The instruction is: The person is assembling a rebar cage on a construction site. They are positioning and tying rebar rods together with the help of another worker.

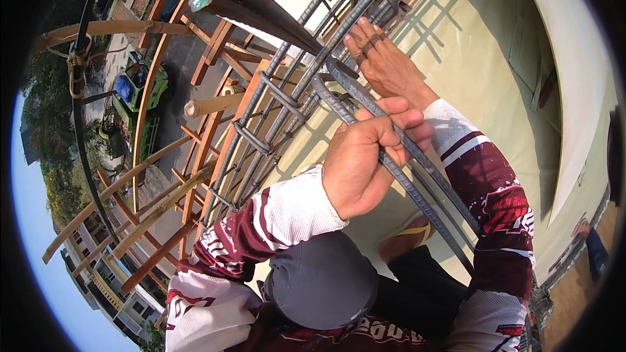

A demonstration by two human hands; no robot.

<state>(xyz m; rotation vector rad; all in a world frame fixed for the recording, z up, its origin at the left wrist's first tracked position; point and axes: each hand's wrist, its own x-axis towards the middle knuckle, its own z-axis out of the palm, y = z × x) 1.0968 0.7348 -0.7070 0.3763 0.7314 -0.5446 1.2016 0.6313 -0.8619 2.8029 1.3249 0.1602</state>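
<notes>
My left hand (375, 160) is closed around a pair of ribbed steel bars (427, 205), which slant down toward the lower right. Their upper ends bend over close to the rebar cage (280, 98), a long frame of ribbed bars ringed with stirrups. Above and right of it, my right hand (385, 62) lies with fingers stretched out and its fingertips at the cage's right-hand bar. The thumb on that hand is hidden. Two thick dark bars (261, 13) with green-marked ends stick up beside the cage.
Wooden and bamboo scaffolding (195, 150) stands left of the cage, with a drop to a street where a green truck (147, 94) is parked. A pale green sheet (482, 85) covers the right side. A dark cap (319, 280) and a sandalled foot (407, 238) show low down.
</notes>
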